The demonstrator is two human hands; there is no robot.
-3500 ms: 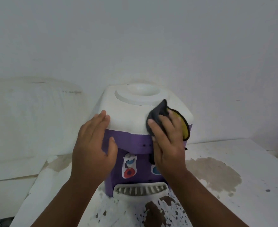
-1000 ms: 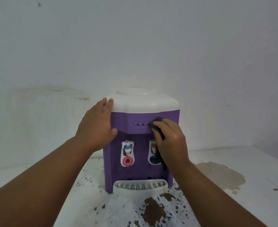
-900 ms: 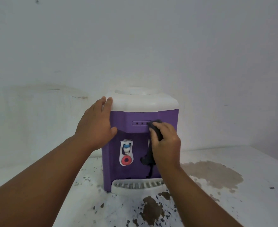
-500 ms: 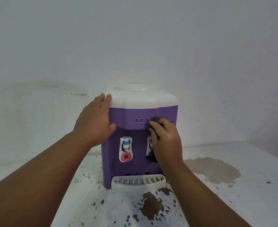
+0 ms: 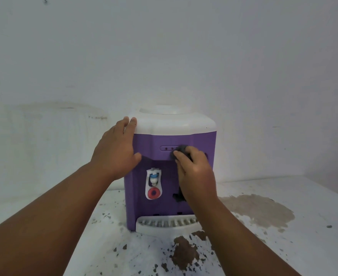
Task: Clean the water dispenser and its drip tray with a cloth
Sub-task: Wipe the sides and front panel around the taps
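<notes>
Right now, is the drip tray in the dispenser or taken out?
In. The drip tray sits at the foot of the dispenser, under the taps, while the right hand wipes higher up.

No writing, brand, number or sign could be read anywhere from where I stood. The purple front of the water dispenser (image 5: 142, 206) carried no lettering that could be made out. The white tap plate (image 5: 153, 183) at about 9 o'clock on that front bore only a blue cap and a red ring, no words. The small indicator strip (image 5: 167, 148) near 12 o'clock showed plain dots, unlabelled.
</notes>
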